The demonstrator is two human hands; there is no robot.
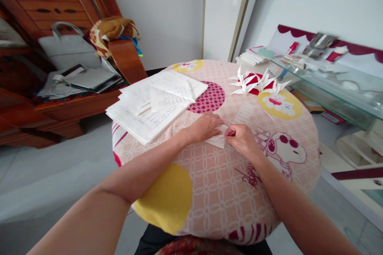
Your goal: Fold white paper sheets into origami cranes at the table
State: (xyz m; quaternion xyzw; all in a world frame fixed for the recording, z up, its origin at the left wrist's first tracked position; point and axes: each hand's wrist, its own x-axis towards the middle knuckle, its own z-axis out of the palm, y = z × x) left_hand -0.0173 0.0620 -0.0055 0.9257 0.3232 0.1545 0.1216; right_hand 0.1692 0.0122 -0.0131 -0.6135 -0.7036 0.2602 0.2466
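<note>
Between my hands, a small piece of folded white paper lies on the cloth-covered round table. My left hand grips its left part, thumb and fingers bent over it and hiding much of it. At the paper's right edge, my right hand pinches it with thumb and forefinger. Several folded white paper cranes stand beyond my right hand. A stack of written-on paper sheets lies left of my hands, with a folded sheet on top.
The patterned tablecloth covers the table. A glass-topped stand with papers and cups adjoins it on the right. At the left is a wooden bench holding a grey bag and a laptop. A thin paper strip lies near the cranes.
</note>
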